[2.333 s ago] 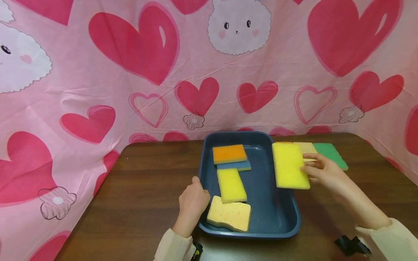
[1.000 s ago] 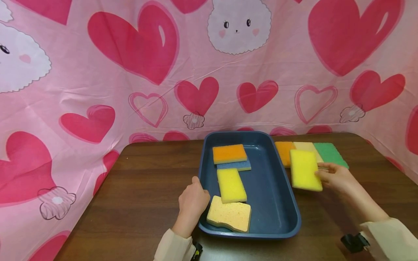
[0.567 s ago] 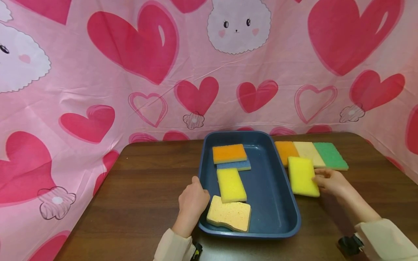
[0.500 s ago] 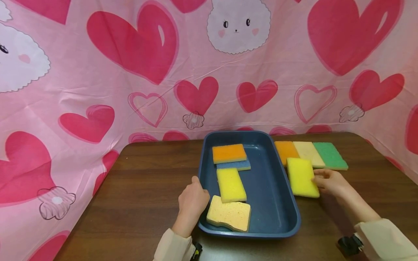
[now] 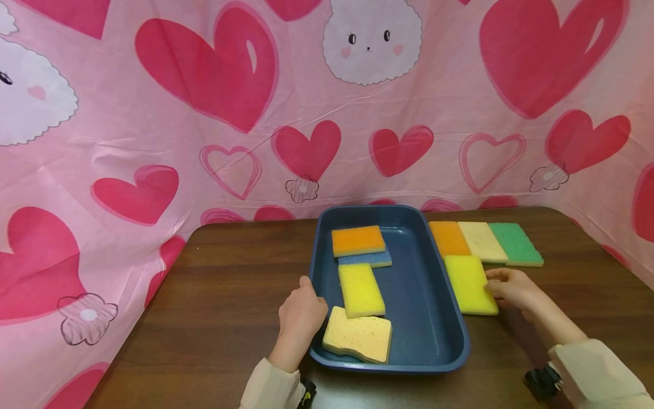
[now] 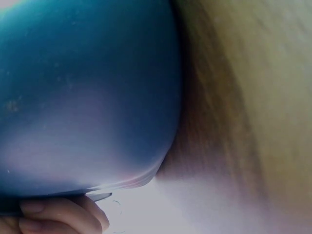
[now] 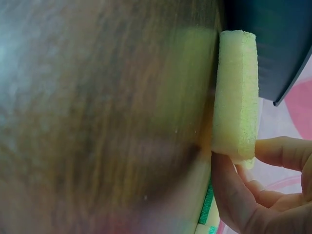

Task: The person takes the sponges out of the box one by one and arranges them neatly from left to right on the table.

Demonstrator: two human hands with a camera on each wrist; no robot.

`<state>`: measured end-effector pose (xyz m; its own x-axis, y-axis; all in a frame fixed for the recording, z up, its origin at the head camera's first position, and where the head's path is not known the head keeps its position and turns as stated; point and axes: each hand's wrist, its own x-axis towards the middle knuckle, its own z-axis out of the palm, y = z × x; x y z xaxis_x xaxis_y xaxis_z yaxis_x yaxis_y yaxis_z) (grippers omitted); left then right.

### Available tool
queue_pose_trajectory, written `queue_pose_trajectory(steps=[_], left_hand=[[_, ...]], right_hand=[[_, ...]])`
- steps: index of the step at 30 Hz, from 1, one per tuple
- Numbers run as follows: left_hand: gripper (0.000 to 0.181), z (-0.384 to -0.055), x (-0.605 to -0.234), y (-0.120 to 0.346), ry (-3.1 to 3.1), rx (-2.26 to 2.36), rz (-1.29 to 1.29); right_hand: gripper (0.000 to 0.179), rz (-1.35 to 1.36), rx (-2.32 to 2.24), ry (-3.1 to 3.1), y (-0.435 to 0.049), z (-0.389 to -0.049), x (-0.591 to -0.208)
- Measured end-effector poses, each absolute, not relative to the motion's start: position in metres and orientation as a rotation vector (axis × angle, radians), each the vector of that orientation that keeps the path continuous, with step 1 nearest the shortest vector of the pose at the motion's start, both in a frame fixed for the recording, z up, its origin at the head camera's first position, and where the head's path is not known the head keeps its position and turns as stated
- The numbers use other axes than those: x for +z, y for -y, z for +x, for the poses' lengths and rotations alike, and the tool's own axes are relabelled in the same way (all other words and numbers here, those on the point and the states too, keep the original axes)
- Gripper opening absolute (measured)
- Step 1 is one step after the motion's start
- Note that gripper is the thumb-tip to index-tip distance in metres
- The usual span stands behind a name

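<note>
My left hand point(image 5: 301, 309) grips the left rim of a dark blue rectangular baking pan point(image 5: 421, 307); in the left wrist view its fingers point(image 6: 68, 214) curl at the rim beside the pan's outer wall point(image 6: 87, 97). To the right of the pan, my right hand point(image 5: 513, 287) pinches a bright yellow sponge point(image 5: 469, 287) by its right edge. The right wrist view has that sponge point(image 7: 234, 92) between thumb and fingers, low over the wooden table. Its far edge lies right at an orange sponge point(image 5: 449, 238) and a cream sponge point(image 5: 482, 242).
A green-topped sponge point(image 5: 517, 244) ends that back row. Inside the pan, along its left side, lie an orange sponge point(image 5: 359, 240) partly over a blue one point(image 5: 370, 260), a yellow sponge point(image 5: 361, 291) and a wavy-edged pale yellow sponge point(image 5: 357, 335). A pink heart-print cloth point(image 5: 306, 85) hangs behind.
The right hand has carried the yellow sponge from over the pan's right rim, rightward and down to the table in front of the back row. The left hand stays on the rim.
</note>
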<state>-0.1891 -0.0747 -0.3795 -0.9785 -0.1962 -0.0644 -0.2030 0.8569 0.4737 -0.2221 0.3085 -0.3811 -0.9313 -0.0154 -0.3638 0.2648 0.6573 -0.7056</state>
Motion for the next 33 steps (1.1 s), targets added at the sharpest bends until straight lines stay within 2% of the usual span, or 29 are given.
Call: queue_pose_trajectory(steps=[33], left_hand=[[0.034, -0.1887, -0.3798, 0.0747, -3.015, 0.785, -0.33]], right_hand=[[0.053, 0.192, -1.157, -2.497, -0.3056, -0.2262, -0.3814]])
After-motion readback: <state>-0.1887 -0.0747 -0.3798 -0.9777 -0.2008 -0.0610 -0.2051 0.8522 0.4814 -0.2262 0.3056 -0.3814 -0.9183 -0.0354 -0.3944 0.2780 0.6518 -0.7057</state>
